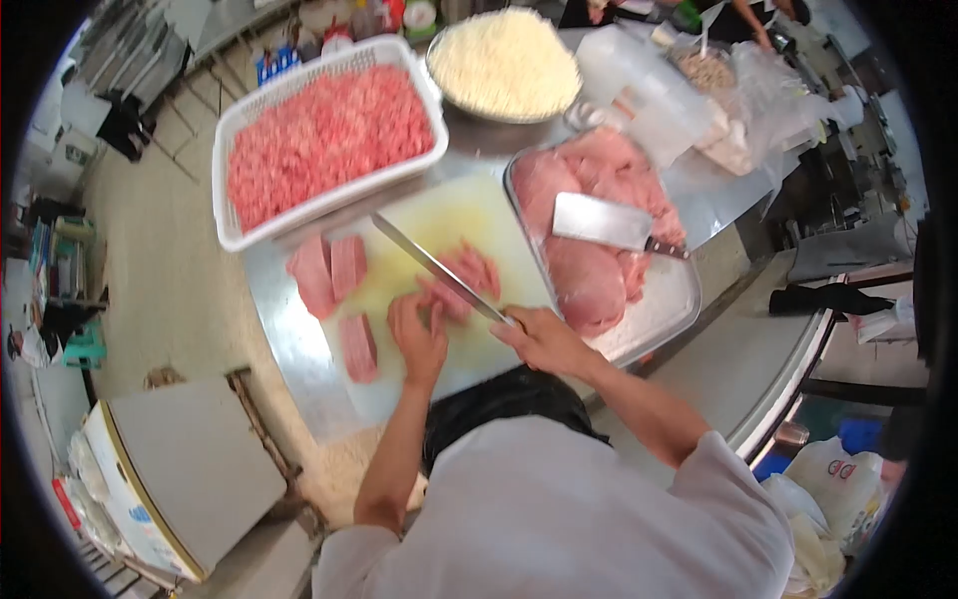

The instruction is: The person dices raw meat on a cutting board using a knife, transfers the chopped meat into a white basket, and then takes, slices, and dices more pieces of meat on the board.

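Observation:
My right hand (534, 337) is wrapped round the handle of a long knife (431, 265), whose blade points up and left over the cutting board (414, 215). Under and beside the blade lie cut strips of pink meat (475, 268). My left hand (417, 329) has its fingers curled at the near-left edge of this meat; whether they grip a piece is hidden. Left of it are meat blocks (358, 347) and a larger slab (311, 277). A metal tray (654, 334) on the right holds big raw meat pieces (589, 280), with a cleaver (602, 221) resting on top.
A white basket (436, 150) of ground meat stands at the back left, beside a metal bowl (519, 117) of pale shreds. Plastic bags (768, 105) lie at the back right. Another person's arm (750, 22) shows beyond. A white freezer (195, 469) stands lower left.

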Tool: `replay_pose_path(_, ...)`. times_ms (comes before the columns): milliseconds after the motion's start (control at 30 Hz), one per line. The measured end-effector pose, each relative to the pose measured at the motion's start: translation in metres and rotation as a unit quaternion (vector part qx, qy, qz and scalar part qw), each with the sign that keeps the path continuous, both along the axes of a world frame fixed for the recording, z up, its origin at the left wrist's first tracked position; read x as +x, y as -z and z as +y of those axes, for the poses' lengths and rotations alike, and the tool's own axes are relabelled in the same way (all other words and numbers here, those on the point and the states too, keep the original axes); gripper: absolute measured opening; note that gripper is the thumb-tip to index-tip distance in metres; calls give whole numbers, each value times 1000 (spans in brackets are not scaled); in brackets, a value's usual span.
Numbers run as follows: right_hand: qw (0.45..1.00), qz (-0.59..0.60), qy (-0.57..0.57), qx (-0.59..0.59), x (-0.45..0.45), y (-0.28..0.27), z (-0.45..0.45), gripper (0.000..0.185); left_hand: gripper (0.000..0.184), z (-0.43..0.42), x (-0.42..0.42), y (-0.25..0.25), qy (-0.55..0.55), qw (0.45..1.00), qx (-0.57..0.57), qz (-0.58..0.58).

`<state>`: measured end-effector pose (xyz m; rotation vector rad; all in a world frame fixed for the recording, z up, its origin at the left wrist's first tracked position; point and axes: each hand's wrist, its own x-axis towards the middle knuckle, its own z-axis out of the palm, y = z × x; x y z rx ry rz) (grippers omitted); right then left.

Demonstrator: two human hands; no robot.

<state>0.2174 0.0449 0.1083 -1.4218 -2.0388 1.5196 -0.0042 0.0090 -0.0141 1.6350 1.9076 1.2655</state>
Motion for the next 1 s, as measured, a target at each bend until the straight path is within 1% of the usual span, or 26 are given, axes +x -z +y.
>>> replay_pose_path(67,997,-26,61,48,24,-9,1,52,36,11,21,-4,-65,989,44,-127)
replay_pose_path(100,994,-38,72,79,33,0,4,52,45,17,34,-4,-97,975,57,-191)
replay_pose_path(167,985,-61,92,134,44,33,9,52,61,37,55,10,-122,990,-8,-74)
replay_pose_path(200,988,-56,89,113,38,39,2,53,69,50,63,17,-135,990,-38,-18)
replay_pose_path(233,991,-51,84,91,23,44,-10,55,73,58,69,19,-130,990,-42,-29)
replay_pose_path(267,993,-48,80,68,8,46,-12,56,71,69,68,20,-95,995,-30,-12)
replay_pose_path(333,989,3,61,-133,-21,1,-21,59,68,72,51,24,-27,999,-22,22)
replay_pose_path(367,990,48,83,-106,-32,25,-23,55,64,76,34,24,31,997,-32,66)
replay_pose_path(400,987,92,101,-83,-42,68,-27,52,64,82,17,20,88,992,-19,83)
replay_pose_path(433,981,135,116,-71,-47,94,-43,49,63,82,2,16,141,985,-15,98)
replay_pose_path(467,963,181,130,-151,-49,93,-59,46,64,82,-9,5,184,976,-30,114)
replay_pose_path(500,937,226,143,-224,-54,84,-54,42,65,81,-9,-5,157,970,-41,182)
replay_pose_path(533,905,268,156,-292,-59,76,-48,39,64,76,-3,-2,93,978,-80,168)
replay_pose_path(600,884,290,179,-319,-50,63,-49,36,64,72,21,3,-30,979,-146,139)
replay_pose_path(633,886,283,173,-323,-41,69,-48,38,62,70,33,3,-57,977,-108,174)
replay_pose_path(700,900,249,185,-305,-21,65,-46,39,60,62,51,-3,-104,964,-33,243)
replay_pose_path(800,930,173,213,-246,21,53,-27,39,56,58,44,-10,-43,968,-39,243)
replay_pose_path(833,943,152,192,-225,39,50,-15,39,55,53,35,-8,26,964,-53,259)
replay_pose_path(867,956,130,170,-201,53,46,-1,38,56,47,27,-9,87,960,-38,264)
replay_pose_path(933,986,63,104,-113,68,39,17,38,60,34,16,-13,212,939,-8,271)
replay_pose_path(967,994,30,75,-69,70,38,19,38,59,27,17,-16,172,949,1,263)
replay_pose_path(1000,998,17,46,44,69,47,15,39,59,22,20,-21,134,957,11,256)
